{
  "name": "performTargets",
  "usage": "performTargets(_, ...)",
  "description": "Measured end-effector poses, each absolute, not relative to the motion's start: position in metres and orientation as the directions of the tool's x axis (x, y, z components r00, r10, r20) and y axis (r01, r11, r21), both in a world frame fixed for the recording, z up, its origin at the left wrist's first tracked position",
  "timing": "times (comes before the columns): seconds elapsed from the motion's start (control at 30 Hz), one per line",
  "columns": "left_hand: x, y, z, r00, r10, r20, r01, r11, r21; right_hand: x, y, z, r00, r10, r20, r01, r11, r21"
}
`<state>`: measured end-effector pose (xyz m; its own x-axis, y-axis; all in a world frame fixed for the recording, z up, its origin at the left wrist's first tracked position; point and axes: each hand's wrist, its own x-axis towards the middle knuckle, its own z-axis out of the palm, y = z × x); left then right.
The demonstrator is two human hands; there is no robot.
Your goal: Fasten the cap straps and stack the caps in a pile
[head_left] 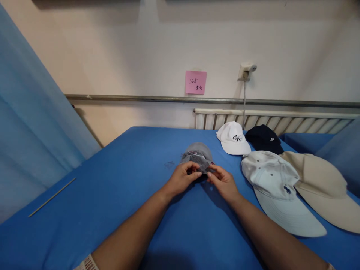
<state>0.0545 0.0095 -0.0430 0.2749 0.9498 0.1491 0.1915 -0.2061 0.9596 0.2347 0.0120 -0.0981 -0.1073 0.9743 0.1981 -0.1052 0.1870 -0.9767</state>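
Observation:
A grey cap (198,153) lies in the middle of the blue-covered table (120,176). My left hand (182,177) pinches its near edge from the left, fingers curled round the fabric. From the right, my right hand (222,181) grips the same edge with closed fingers. Both hands meet at the cap's rear rim, which they partly hide.
Right of the grey cap lie a white cap with black letters (233,138), a dark navy cap (263,138), a pale blue-white cap (277,189) and a beige cap (320,187). A thin rod (52,197) lies at the table's left. A blue curtain (28,123) hangs left.

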Motion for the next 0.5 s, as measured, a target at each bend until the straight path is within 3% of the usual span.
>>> performTargets(0.1,0.0566,0.008,-0.0404,0.295,0.949,0.11,0.026,-0.123,0.992,0.2325,0.0091,-0.0997,-0.216,0.949,0.23,-0.055,0.224,-0.973)
performTargets(0.27,0.0604,0.0025,-0.0374,0.369,0.928,0.055,-0.091,-0.023,0.996,0.2293,0.005,-0.0919,-0.344,0.901,0.264,-0.134,0.232,-0.964)
performTargets(0.5,0.0617,0.0057,-0.0451,0.271,0.959,0.077,-0.038,-0.069,0.997,0.2311,0.0088,-0.093,-0.213,0.958,0.192,-0.076,0.18,-0.981)
